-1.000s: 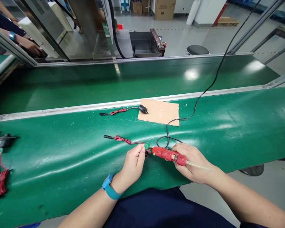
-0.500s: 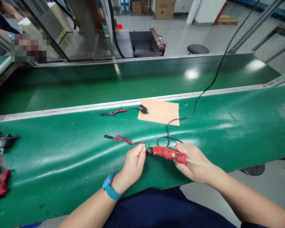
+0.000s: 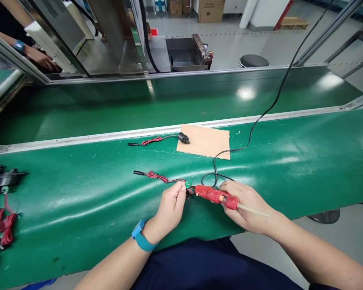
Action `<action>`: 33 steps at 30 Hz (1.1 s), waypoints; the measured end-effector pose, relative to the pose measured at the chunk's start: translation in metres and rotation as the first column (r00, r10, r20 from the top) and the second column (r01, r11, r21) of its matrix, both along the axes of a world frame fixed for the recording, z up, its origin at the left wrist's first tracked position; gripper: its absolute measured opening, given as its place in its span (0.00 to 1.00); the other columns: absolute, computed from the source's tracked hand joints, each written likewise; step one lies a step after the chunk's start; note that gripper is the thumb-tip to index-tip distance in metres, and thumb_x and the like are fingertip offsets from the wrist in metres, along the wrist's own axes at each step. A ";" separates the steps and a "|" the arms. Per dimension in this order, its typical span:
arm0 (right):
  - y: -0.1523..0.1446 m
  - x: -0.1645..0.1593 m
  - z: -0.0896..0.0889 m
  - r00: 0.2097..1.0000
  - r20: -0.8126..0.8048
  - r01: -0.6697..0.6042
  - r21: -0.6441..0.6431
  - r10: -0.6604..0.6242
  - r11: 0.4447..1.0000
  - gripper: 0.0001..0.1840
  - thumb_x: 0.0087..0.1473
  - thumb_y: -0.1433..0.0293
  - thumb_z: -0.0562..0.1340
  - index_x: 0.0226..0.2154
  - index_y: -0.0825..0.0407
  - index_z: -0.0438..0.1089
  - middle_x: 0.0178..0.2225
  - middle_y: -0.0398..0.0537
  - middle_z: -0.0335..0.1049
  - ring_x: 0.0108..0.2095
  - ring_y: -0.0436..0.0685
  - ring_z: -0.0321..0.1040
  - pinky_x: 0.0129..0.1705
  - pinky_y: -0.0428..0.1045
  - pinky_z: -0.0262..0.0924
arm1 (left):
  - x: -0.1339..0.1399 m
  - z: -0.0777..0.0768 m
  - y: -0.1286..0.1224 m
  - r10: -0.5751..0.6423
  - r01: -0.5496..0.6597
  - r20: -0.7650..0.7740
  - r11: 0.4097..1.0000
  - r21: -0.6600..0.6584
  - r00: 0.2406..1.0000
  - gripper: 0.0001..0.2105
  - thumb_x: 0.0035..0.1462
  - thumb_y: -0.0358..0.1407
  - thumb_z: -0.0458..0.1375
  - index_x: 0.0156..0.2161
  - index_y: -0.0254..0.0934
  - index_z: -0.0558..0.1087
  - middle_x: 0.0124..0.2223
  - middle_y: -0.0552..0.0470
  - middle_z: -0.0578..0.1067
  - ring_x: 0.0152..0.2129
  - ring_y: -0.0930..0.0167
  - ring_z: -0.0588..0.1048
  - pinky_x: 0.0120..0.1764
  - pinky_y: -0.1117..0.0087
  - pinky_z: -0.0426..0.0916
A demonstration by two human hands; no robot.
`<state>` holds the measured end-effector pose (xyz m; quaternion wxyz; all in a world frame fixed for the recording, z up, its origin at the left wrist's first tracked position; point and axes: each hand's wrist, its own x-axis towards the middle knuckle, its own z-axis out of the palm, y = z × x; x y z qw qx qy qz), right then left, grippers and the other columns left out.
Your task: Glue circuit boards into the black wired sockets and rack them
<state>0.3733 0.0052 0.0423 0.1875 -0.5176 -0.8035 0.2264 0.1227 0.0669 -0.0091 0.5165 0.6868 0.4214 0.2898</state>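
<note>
My left hand (image 3: 173, 203) is closed in a pinch around a small green round part (image 3: 188, 184), with a dark piece below it. A bundled red-and-black wire (image 3: 157, 176) runs left from this part and ends in a black connector (image 3: 138, 172). My right hand (image 3: 248, 206) grips a red hot glue gun (image 3: 210, 193), a pale glue stick (image 3: 254, 210) jutting from its back. The gun's nozzle is at the right side of the green part; whether they touch is too small to tell.
A brown cardboard sheet (image 3: 210, 141) carries the end of a black wired fitting (image 3: 183, 138). The black cord (image 3: 254, 125) loops across the green mat. Black parts (image 3: 10, 179) and red wire bundles (image 3: 6, 229) lie at left. Another person's hand (image 3: 40, 58) shows at upper left.
My hands, the glue gun and the green part keep almost the same pose. The view has shifted slightly. At upper left, another person's hand shows where a blurred patch was.
</note>
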 end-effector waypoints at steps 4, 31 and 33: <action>0.000 0.000 0.002 1.000 0.016 0.010 0.027 -0.010 1.000 0.04 0.63 0.72 0.53 0.34 0.48 0.55 0.29 0.43 0.62 0.27 0.55 0.57 0.31 0.51 0.55 | 0.000 0.001 0.000 -0.003 0.003 0.009 1.000 -0.017 1.000 0.16 0.74 0.38 0.45 0.35 0.37 0.67 0.31 0.55 0.68 0.27 0.72 0.65 0.34 0.69 0.57; 0.000 -0.007 0.011 0.989 0.144 -0.021 0.054 0.013 0.998 0.10 0.65 0.65 0.54 0.40 0.54 0.65 0.36 0.54 0.68 0.36 0.61 0.68 0.36 0.56 0.66 | -0.003 -0.007 -0.005 0.020 0.046 -0.181 0.936 0.350 0.983 0.12 0.72 0.30 0.45 0.34 0.40 0.61 0.31 0.54 0.66 0.28 0.70 0.65 0.33 0.68 0.58; 0.000 -0.008 0.013 0.985 0.169 -0.044 0.083 0.030 0.996 0.09 0.64 0.66 0.54 0.39 0.55 0.66 0.36 0.55 0.69 0.35 0.62 0.68 0.36 0.56 0.67 | -0.003 -0.007 -0.005 0.021 0.048 -0.188 0.934 0.355 0.982 0.11 0.72 0.30 0.45 0.34 0.40 0.62 0.31 0.54 0.67 0.28 0.70 0.66 0.33 0.68 0.59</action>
